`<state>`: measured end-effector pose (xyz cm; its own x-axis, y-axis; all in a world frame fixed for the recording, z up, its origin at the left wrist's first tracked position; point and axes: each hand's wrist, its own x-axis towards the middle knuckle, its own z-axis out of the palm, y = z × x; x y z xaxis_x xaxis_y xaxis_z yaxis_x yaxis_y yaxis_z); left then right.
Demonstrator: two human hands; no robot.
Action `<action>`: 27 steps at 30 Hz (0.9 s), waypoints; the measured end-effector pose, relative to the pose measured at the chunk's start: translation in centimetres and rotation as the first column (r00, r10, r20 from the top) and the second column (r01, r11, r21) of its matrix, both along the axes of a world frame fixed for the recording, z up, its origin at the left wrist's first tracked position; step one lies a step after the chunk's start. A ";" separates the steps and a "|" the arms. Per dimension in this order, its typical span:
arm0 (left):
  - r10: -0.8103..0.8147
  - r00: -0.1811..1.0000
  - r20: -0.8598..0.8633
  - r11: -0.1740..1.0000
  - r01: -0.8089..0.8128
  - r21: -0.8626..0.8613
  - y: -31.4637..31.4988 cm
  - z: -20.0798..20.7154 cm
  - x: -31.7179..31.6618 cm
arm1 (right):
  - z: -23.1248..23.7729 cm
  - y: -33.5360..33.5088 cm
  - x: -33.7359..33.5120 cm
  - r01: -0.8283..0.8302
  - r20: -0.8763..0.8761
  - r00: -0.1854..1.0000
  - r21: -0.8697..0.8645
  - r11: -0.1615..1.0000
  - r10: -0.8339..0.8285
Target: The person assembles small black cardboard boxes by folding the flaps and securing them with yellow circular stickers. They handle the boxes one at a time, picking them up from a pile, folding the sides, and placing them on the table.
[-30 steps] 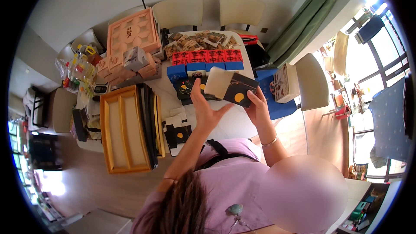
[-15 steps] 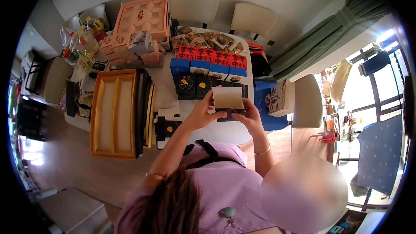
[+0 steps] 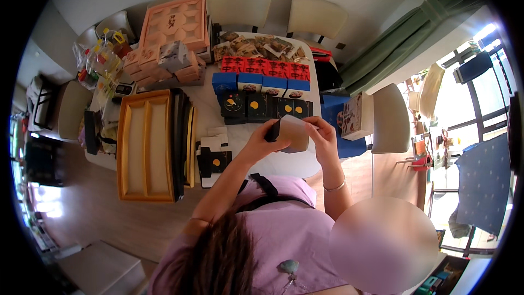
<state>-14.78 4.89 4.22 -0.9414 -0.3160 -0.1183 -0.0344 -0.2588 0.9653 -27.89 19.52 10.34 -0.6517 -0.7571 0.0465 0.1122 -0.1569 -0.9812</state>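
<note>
Over the near part of the table I hold a small cardboard box (image 3: 292,137), dark outside and pale inside, tilted. My left hand (image 3: 263,143) is closed round its dark left side, thumb near the lower edge. The fingers of my right hand (image 3: 323,135) pinch the upper right edge of its pale panel. Just beyond stands a row of black boxes (image 3: 258,106) with yellow round prints. Flat black-and-white box blanks (image 3: 214,153) lie to the left of my left forearm.
Behind the black boxes are blue-and-white boxes with red tops (image 3: 265,79) and a heap of small packets (image 3: 262,47). Gold divided trays (image 3: 146,145) are stacked at left, pink boxes (image 3: 173,24) at far left. A blue bag (image 3: 349,148) and chair (image 3: 391,119) stand right.
The box has been turned and tilted, so its pale panel slants. My right hand has moved up to the panel's upper right edge. The left hand still grips the dark side.
</note>
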 end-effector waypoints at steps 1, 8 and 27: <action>0.005 0.998 -0.070 0.998 -0.009 -0.054 0.1 -0.4 -0.1 | -0.6 0.1 -0.4 0.026 -0.019 0.999 0.000 1.000 -0.026; 0.065 0.997 0.033 0.956 -0.072 0.284 1.0 1.4 -0.5 | -0.9 -0.8 0.0 0.168 -0.088 0.982 -0.017 0.986 -0.169; 0.080 0.991 0.111 0.935 -0.114 0.336 1.0 0.9 -0.6 | -4.0 -0.3 -0.5 0.045 -0.126 0.992 0.106 0.993 -0.032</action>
